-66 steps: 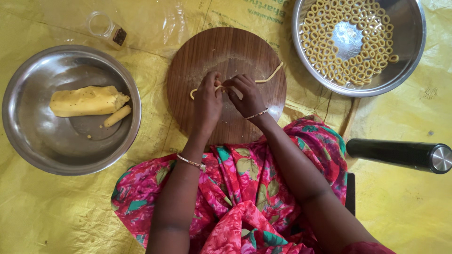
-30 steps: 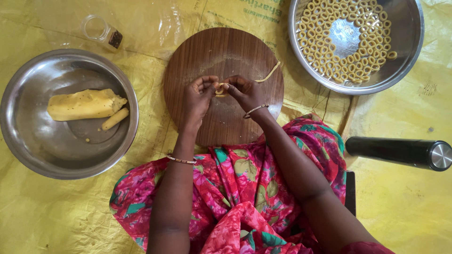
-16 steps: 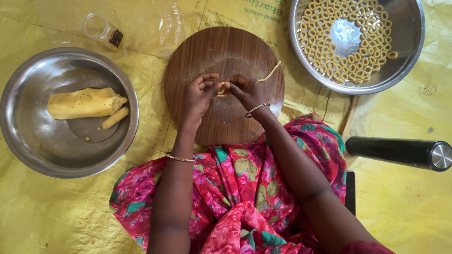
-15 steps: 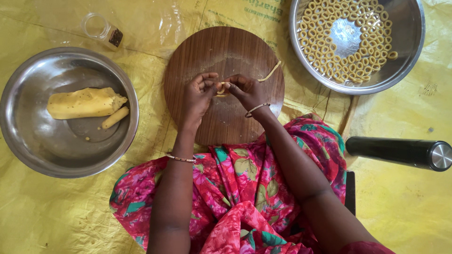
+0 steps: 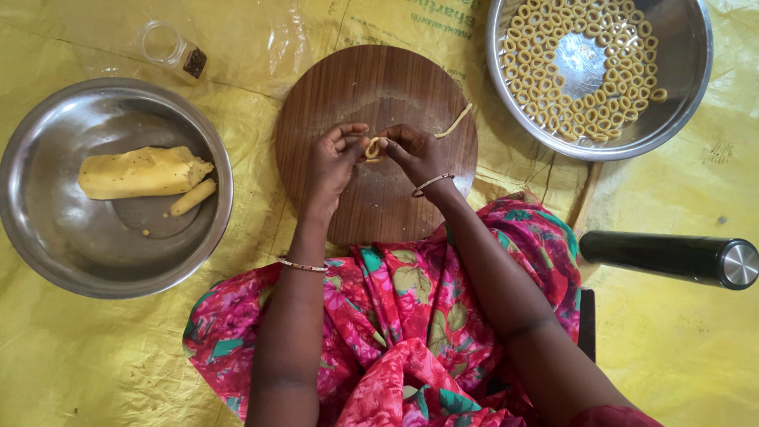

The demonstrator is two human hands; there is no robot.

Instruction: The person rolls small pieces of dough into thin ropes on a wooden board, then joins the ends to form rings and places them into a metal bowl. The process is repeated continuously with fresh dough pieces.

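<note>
left hand point(image 5: 330, 162) + right hand point(image 5: 415, 152) | pinch dough ring point(image 5: 371, 148), seemingly | wooden board point(image 5: 379, 87)

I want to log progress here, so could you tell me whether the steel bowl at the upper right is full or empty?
Partly full: the bowl holds many small dough rings, with bare steel at its middle.

dough ring point(image 5: 371, 148): small pale-yellow loop, pinched between fingertips of both hands, above round wooden board point(image 5: 379, 95)
dough strip point(image 5: 455, 122): thin, yellow, lying slanted on board's right edge, just beside the right hand
</note>
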